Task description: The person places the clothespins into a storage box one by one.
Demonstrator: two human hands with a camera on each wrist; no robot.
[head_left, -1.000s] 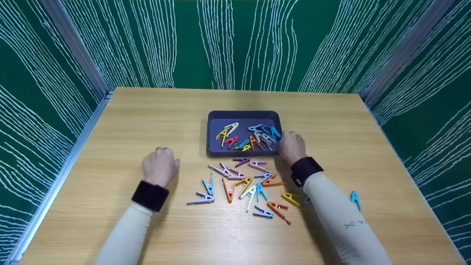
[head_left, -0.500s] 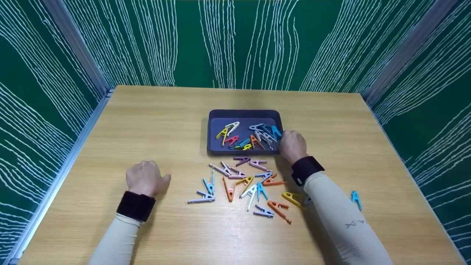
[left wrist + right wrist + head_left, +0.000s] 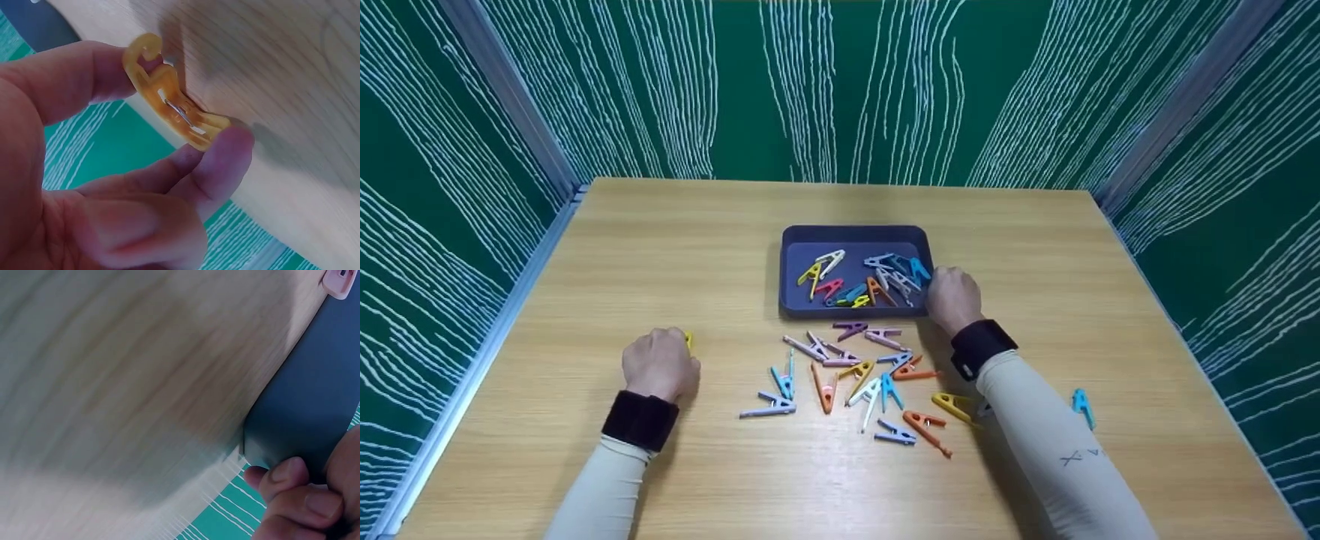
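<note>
My left hand is over the left part of the table, its fingertips pinching a yellow clothespin by its two ends. In the head view only a sliver of that clothespin shows beyond the knuckles. My right hand grips the right wall of a dark shallow tray, near its front corner, with fingers curled against the wall. Inside the tray lie several clothespins, among them a white one, a red one and an orange one.
Several mixed-colour clothespins, such as a purple one and an orange one, lie scattered in front of the tray. A blue clothespin sits apart, right of the right forearm. Green white-lined panels surround the wooden table.
My left hand has moved left and toward me, away from the scattered clothespins. It turned over slightly, showing the yellow clothespin's end. My right hand stays on the tray.
</note>
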